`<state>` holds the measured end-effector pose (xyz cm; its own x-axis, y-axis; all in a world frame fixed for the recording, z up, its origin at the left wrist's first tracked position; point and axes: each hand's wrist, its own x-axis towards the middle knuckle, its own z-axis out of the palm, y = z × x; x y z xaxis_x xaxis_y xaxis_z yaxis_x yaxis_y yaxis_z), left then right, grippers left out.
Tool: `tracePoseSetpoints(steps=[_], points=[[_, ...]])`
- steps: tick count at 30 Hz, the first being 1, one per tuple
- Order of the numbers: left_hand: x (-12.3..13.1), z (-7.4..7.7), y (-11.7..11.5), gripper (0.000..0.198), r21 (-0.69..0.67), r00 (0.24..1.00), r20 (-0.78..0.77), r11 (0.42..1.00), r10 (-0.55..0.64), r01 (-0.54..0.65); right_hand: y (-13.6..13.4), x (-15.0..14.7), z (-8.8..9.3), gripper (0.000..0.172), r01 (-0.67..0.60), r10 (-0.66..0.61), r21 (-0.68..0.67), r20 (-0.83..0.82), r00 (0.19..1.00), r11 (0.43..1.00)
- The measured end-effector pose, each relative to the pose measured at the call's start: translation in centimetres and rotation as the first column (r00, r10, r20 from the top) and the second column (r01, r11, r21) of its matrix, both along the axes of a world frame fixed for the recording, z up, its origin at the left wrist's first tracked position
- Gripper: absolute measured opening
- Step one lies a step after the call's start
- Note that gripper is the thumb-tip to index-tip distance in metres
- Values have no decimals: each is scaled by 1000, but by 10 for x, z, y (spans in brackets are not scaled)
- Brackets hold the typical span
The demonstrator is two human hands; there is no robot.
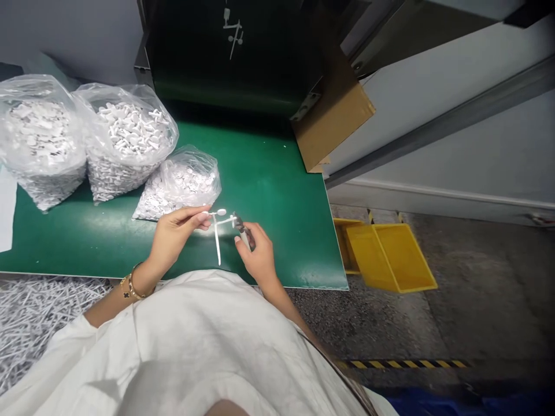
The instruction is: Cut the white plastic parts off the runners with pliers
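My left hand (176,234) pinches one end of a white plastic sprue (217,231) with small spoon-like parts, held just above the green table (269,190). My right hand (255,251) is closed round a small dark cutting tool (243,228) whose tip touches the sprue's right end. A gold bracelet (130,287) sits on my left wrist. Both hands are near the table's front edge, above my white garment.
Three clear bags of white plastic parts (130,138) stand at the table's left. A cardboard piece (333,121) leans at the back right. Another sprue (232,32) lies on the dark conveyor behind. Yellow bins (390,254) sit on the floor; white scrap stems (34,312) are piled at lower left.
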<state>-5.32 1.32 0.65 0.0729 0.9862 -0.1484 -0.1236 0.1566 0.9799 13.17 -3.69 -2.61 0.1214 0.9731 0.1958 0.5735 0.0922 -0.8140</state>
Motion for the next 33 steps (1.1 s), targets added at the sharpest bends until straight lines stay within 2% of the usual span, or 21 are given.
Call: tracePoseSetpoints(steps=[4, 7, 10, 13, 15, 22, 33], points=[[1, 5, -5, 31, -64, 975, 179, 991, 128, -119, 2, -1, 15, 14, -8, 9, -32, 13, 1000, 999], [3, 4, -6, 30, -123, 938, 319, 987, 139, -104, 2, -1, 13, 15, 52, -52, -24, -1, 999, 998], [6, 0, -8, 29, -175, 911, 393, 983, 123, -57, 2, -4, 11, 16, 11, -10, -38, 47, 999, 999], [10, -6, -11, 28, -205, 913, 391, 978, 119, -39, 0, -10, 13, 18, -104, 106, -25, 97, 990, 994], [11, -9, -14, 28, -208, 924, 364, 977, 117, -42, -2, -14, 15, 19, -138, 138, 3, 89, 986, 990], [16, -14, -18, 30, -236, 923, 359, 971, 135, -50, -6, -17, 17, 23, -155, 150, 81, 64, 987, 984], [19, -15, -23, 30, -258, 905, 397, 965, 154, -51, -8, -17, 15, 23, -151, 144, 105, 76, 987, 983]])
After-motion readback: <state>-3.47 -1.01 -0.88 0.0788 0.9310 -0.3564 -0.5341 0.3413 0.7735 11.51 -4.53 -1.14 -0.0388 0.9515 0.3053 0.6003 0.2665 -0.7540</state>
